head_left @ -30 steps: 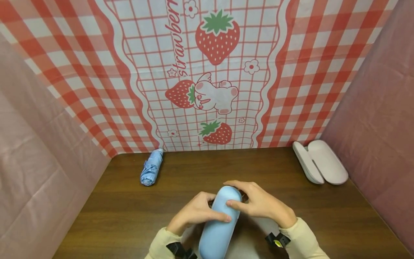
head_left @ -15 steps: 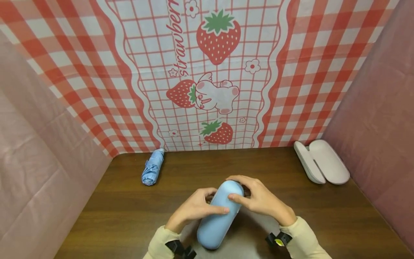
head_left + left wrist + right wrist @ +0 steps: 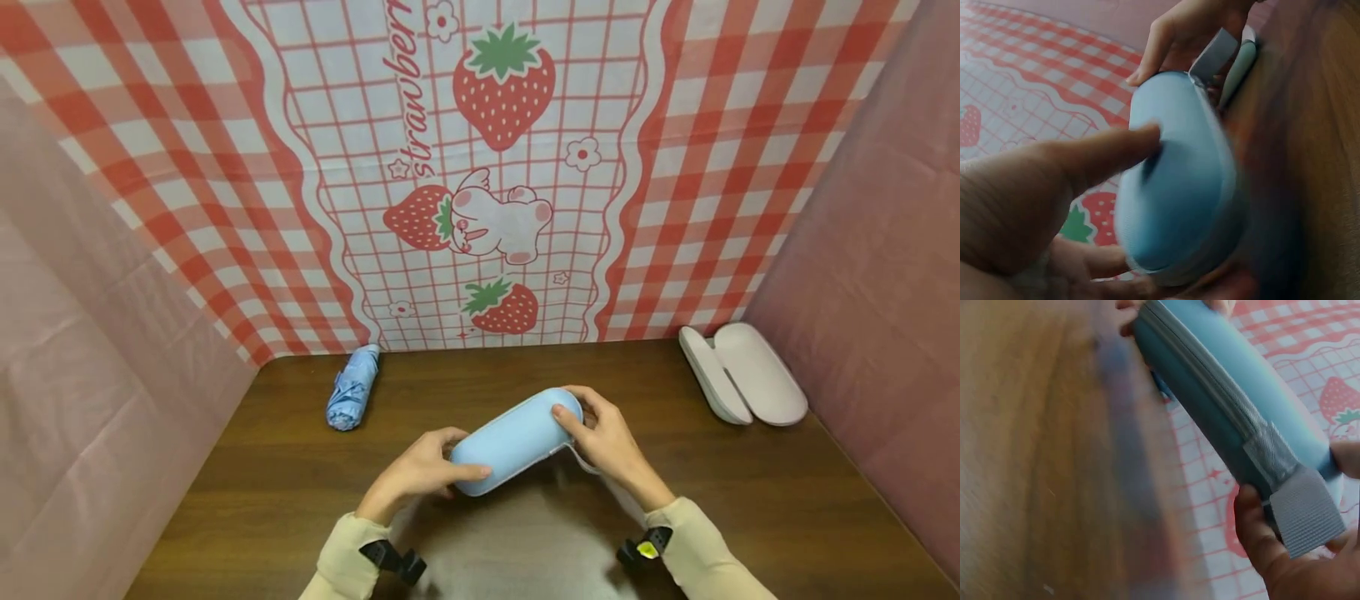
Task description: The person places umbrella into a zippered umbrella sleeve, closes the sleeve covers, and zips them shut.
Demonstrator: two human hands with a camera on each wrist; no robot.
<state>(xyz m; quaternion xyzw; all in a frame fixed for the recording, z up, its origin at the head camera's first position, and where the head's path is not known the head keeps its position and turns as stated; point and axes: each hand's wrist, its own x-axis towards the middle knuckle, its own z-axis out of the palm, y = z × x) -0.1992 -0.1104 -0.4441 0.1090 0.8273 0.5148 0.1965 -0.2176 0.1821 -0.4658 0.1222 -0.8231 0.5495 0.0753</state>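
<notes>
Both hands hold a light blue zippered eyeglass case (image 3: 517, 442) above the table, its right end tilted farther away. My left hand (image 3: 420, 472) grips the near left end, thumb on top and fingers underneath. My right hand (image 3: 606, 433) grips the far right end with the thumb across its top. In the right wrist view, the zipper (image 3: 1207, 362) runs along the side and the case looks closed. A grey fabric tab (image 3: 1307, 509) hangs at the zipper's end by the right hand. Some fingers are hidden behind the case.
A folded blue umbrella (image 3: 352, 389) lies at the back left of the wooden table (image 3: 300, 508). An opened white hard case (image 3: 761, 375) rests at the back right. Checked strawberry cloth (image 3: 495, 200) hangs behind, and pink cloth (image 3: 862, 250) lines the sides.
The blue case has turned clockwise from steep to more sideways and moved away from the body. My left hand has shifted left to its near end; my right hand has moved up and right.
</notes>
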